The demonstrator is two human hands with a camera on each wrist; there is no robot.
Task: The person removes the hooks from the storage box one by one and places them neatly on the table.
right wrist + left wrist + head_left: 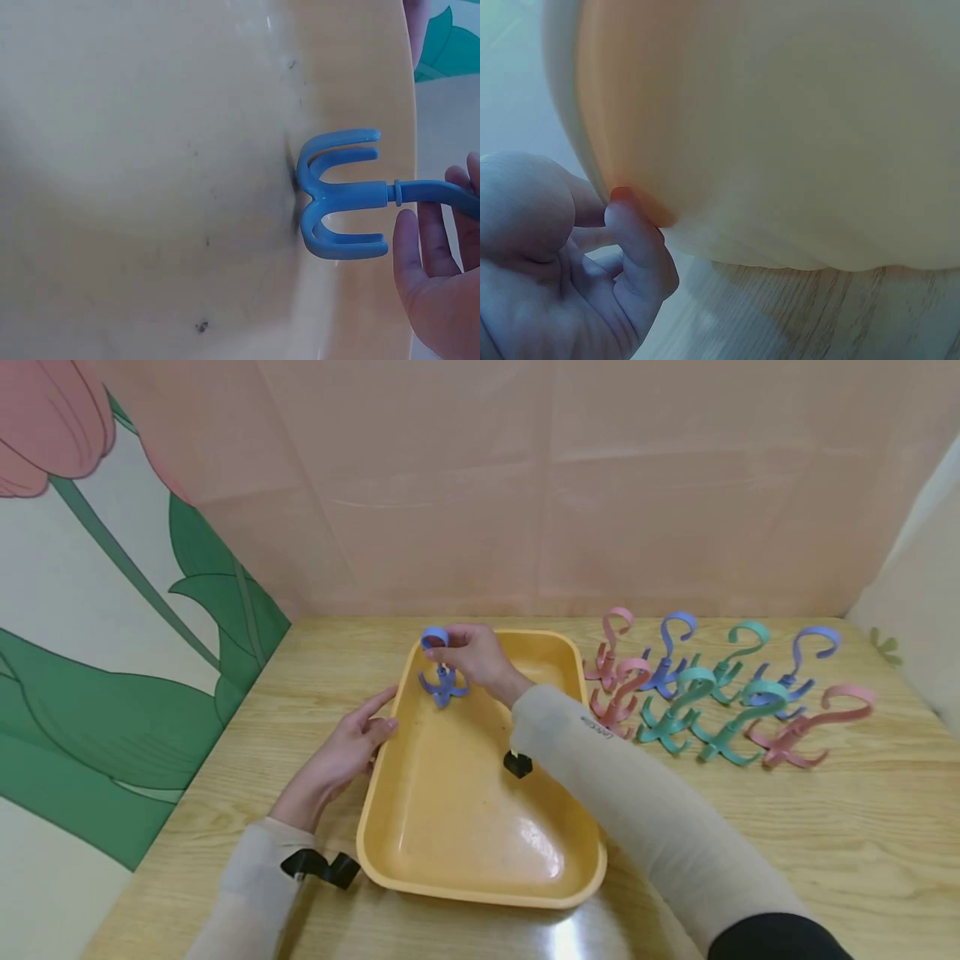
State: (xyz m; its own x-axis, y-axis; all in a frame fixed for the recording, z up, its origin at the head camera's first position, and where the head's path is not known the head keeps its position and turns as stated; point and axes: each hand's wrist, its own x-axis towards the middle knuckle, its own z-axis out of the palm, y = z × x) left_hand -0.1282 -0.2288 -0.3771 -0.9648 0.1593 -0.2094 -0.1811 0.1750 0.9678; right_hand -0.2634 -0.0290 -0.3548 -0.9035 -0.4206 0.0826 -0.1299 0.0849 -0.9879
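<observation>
My right hand (483,658) holds a blue four-pronged hanging hook (444,687) by its curved upper part. The prongs point upward from its base, at the far left end of the yellow tray (487,897). In the right wrist view, the fingers (409,255) lie around the stem of the blue hook (349,195), whose base is close to the tray floor. My left hand (348,747) pinches the tray's left rim. The left wrist view shows its thumb and a finger (641,240) on either side of the tray's edge (592,169).
Right of the tray, several similar hooks stand in a group on the wooden table (847,835), among them a pink hook (795,735), a green hook (731,739) and a blue hook (667,664). A pink-covered wall (540,493) rises behind, and a flower-patterned panel (97,710) at left.
</observation>
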